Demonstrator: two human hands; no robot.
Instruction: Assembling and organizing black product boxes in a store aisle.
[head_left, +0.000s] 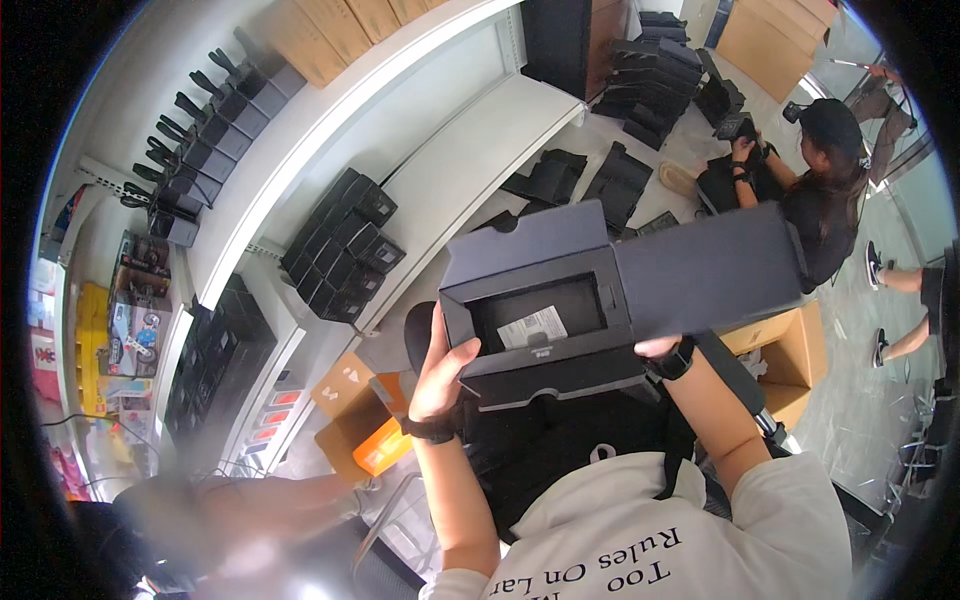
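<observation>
A black cardboard box (555, 374) is held up before me with its lid open. A large flap (710, 270) stretches out to the right, and a smaller flap (525, 240) stands up at the far side. Inside the recessed middle lies a white printed label (532, 327). My left hand (442, 368) grips the left end, thumb over the rim. At the near right corner my right hand (660, 348) holds the box, most of its fingers hidden beneath. Both wrists wear dark bands.
Small black boxes (345, 240) stand stacked on a white shelf (480, 140) ahead left. Open black cartons (650, 90) lie on the floor beyond. Another person (825, 190) sits at the right, handling a box. Open brown cartons (800, 360) stand at both sides of me.
</observation>
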